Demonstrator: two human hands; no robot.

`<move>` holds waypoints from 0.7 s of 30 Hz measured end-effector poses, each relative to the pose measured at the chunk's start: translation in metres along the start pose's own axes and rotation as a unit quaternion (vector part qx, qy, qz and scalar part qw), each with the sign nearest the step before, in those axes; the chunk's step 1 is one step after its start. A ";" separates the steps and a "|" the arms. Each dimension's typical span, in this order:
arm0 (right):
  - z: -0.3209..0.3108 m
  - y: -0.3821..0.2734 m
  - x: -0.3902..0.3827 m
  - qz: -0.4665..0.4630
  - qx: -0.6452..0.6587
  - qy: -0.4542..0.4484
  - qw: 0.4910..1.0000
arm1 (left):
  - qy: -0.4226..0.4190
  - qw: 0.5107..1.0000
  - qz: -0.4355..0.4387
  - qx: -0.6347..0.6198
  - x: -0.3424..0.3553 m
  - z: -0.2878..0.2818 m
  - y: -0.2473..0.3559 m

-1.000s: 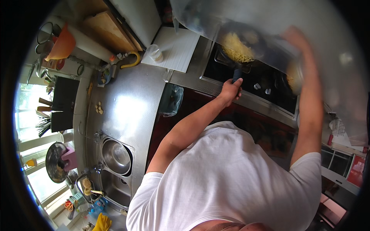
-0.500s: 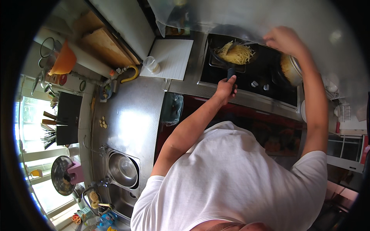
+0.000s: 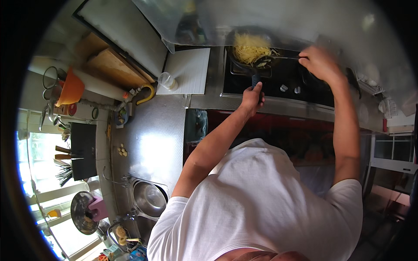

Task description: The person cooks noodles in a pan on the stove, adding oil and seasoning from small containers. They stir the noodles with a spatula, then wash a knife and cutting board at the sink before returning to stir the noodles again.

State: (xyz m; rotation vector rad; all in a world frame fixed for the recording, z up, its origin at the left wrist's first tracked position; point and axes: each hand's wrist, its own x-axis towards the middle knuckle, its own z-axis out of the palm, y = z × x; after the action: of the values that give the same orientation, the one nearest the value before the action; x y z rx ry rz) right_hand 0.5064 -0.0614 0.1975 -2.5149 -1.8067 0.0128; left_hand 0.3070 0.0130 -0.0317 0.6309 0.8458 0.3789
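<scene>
My left hand (image 3: 253, 99) is closed around the ridged black handle (image 3: 255, 81) of a dark frying pan (image 3: 229, 51) on the cooktop. Thin pale-yellow shreds (image 3: 250, 48) are heaped in the pan, blurred at the far side. In my right hand (image 3: 320, 64), slightly smeared by motion, is a long thin-shafted metal spatula (image 3: 286, 57). Its head rests low among the shreds, at the near right of the pan, so its exact shape is partly hidden.
The black cooktop (image 3: 237, 82) has two knobs (image 3: 290, 89) at its front. Left of it, a clear cup (image 3: 167, 81) stands on a white board (image 3: 191, 65). Further left are a steel counter (image 3: 152, 122), garlic-like pieces (image 3: 122, 150) and a sink basin (image 3: 149, 198). A hazy clear sheet (image 3: 300, 26) hangs above.
My right hand has come nearer, and the spatula's head has moved from the heap's far side to its near right. The shreds have shifted toward the pan's far side. My left hand keeps its grip.
</scene>
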 end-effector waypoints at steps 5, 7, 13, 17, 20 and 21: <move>0.039 -0.013 0.024 -0.011 -0.014 0.022 1.000 | -0.006 1.000 -0.003 0.009 -0.002 0.006 0.004; 0.040 -0.007 0.031 -0.003 0.043 0.035 0.998 | -0.013 1.000 -0.001 0.006 0.001 -0.002 0.001; 0.053 0.029 0.073 -0.098 0.127 0.098 0.982 | -0.011 1.000 -0.012 0.002 -0.001 0.005 0.004; 0.063 0.026 0.074 -0.123 0.120 0.088 0.981 | -0.006 1.000 -0.011 0.006 -0.004 0.001 0.006; 0.059 0.035 0.073 -0.125 0.049 0.052 0.990 | -0.009 1.000 -0.003 0.000 -0.001 0.000 0.003; 0.039 0.016 0.067 -0.112 0.016 0.022 0.993 | -0.005 1.000 0.002 -0.005 -0.001 -0.004 0.001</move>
State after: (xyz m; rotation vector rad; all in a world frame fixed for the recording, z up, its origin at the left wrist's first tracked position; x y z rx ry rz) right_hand 0.5413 -0.0021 0.1593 -2.2579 -2.0414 -0.0214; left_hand 0.3036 0.0148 -0.0325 0.6252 0.8325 0.3830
